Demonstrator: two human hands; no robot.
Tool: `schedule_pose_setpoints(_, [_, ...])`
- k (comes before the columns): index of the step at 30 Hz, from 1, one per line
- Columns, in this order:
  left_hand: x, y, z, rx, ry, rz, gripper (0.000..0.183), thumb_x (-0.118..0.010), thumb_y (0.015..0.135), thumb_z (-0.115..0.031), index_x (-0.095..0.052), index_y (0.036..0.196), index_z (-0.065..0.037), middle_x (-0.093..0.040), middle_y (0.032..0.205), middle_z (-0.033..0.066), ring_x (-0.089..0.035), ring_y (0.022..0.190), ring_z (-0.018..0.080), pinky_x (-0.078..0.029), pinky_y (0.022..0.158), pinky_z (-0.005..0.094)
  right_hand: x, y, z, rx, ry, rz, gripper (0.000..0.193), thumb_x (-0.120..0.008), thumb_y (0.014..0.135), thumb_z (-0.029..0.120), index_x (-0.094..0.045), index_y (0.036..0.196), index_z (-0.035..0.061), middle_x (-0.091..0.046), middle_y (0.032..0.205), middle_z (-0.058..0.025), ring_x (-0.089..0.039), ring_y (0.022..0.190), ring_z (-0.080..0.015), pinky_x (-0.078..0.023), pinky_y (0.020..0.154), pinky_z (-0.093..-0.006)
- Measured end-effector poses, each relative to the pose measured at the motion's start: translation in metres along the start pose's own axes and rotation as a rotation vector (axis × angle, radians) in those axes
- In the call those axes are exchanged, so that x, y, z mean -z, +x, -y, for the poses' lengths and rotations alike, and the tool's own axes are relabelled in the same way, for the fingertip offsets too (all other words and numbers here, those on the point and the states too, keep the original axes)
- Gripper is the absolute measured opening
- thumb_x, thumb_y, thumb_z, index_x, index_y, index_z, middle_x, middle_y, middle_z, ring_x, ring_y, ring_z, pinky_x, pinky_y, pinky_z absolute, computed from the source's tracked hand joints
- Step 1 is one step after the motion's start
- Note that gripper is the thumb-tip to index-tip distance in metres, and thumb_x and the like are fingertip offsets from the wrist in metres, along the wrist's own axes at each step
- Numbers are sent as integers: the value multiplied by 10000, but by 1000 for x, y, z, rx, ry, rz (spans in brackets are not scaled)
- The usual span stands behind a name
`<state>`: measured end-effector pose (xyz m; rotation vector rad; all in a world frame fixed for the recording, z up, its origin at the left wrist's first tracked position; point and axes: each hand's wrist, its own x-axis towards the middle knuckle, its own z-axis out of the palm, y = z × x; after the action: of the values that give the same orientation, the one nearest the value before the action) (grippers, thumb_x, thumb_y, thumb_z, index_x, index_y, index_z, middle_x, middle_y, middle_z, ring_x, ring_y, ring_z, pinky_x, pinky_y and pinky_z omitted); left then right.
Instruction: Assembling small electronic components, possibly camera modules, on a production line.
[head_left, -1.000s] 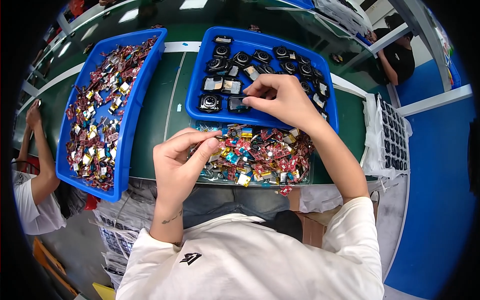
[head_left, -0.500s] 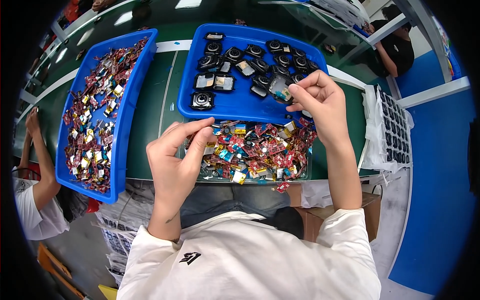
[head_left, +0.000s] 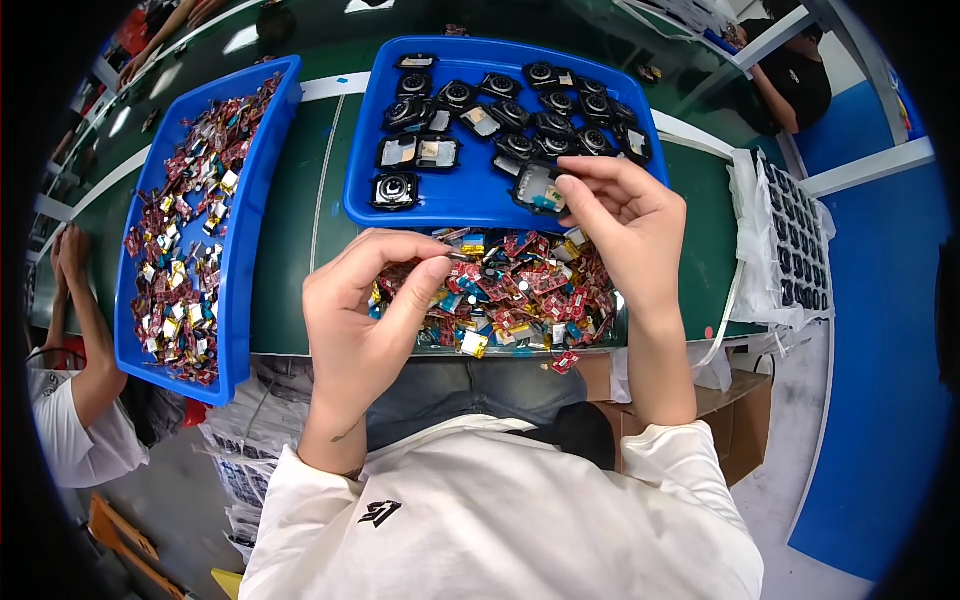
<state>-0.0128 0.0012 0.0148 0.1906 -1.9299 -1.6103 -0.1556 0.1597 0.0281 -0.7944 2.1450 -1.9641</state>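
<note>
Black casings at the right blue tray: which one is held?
The casing in the right hand: it alone is gripped; the others lie in the right blue tray.

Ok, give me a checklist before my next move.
1. Right hand gripping the black casing: ok, pinched at its edge.
2. Left hand holding a part: cannot tell, too small to make out.
3. Held casing clear of the blue tray: cannot tell, they overlap in view.
4. Tray casings all same side up: not ok, some show round faces, others pale panels.
5. Parts pile tidy: not ok, one red board sticks out at the near edge.
</note>
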Motion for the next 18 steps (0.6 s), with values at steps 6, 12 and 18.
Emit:
schedule_pose_setpoints(6, [-13,7,-14,-414,388,158,123,-679,715,17,-622,815,-25,-682,903,65,-559,752,242,-438,694,315,-20,-22,8,-37,172,-30,178,-652,824,-4,-647,998,-43,-654,867,-57,-625,747,-86,-511,661,-193])
schedule_pose_setpoints(12, [-22,4,-8,-479,639,165,117,-672,730,-27,-597,815,-55,-659,1022,59,-511,808,258,-417,721,338,-29,-31,4,52,120,15,179,-636,808,-37,-648,985,-52,-665,879,-83,-630,776,-95,-538,654,-206])
schedule_pose_setpoints(18, [-15,-2,-12,-478,535,75,122,-676,721,-24,-593,802,-63,-659,1051,73,-505,806,256,-403,750,355,-25,-30,7,-11,188,-55,169,-633,812,-36,-647,979,-51,-664,873,-76,-635,770,-98,-534,655,-208])
